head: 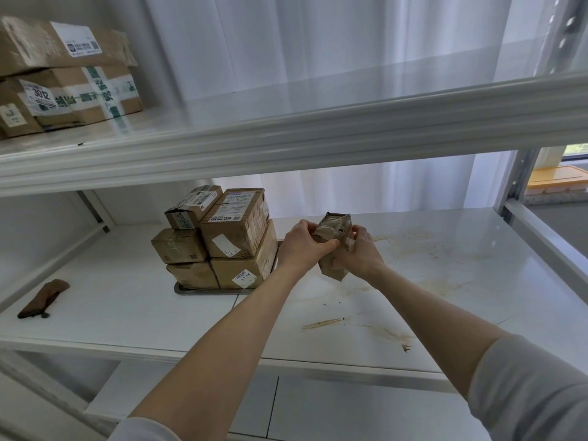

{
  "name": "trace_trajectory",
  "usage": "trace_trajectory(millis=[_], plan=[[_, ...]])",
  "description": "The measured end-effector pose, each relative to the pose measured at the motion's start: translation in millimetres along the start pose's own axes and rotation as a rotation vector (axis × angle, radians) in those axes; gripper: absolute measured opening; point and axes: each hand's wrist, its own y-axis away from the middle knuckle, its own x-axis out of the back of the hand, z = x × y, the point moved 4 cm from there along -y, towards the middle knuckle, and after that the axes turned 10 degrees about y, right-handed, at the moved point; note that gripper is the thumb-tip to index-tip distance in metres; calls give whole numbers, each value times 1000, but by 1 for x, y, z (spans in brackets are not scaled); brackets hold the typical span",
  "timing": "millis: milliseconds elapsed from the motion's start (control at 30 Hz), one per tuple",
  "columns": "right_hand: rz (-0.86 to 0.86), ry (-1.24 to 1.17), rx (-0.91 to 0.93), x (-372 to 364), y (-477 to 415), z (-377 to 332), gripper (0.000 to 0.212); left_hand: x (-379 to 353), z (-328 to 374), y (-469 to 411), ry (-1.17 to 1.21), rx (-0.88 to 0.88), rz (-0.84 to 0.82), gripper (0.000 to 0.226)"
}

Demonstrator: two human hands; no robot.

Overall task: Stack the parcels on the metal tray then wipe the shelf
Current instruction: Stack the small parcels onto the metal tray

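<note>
Lying cloth (pixel 43 299): it is resting untouched at the far left of the shelf (pixel 111 265), well apart from the tray; it is waiting for the wiping.
Tray (pixel 191 290): it is sitting mid-shelf; only its front rim is showing under the boxes.
Stack (pixel 229 237): parcels are piling up in tiers on the tray; the top-left one is leaning, so I judge the flat right-hand top is offering the safer seat.
Left hand (pixel 302 246): it is gripping the parcel's left side, fingers curled.
Parcel (pixel 335 230): it is hanging tilted in the air, just right of the stack; levelling it first and lowering it squarely is looking wise.
Right hand (pixel 359 253): it is clasping the parcel's lower right.
Stains (pixel 413 243): brown smears are covering the shelf's right half.
</note>
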Motion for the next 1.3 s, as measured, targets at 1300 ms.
trace_trajectory(millis=[1300], plan=[[-12, 169, 126, -5, 2, -21, 57, -1, -42, -24, 511, 337, 1, 85]])
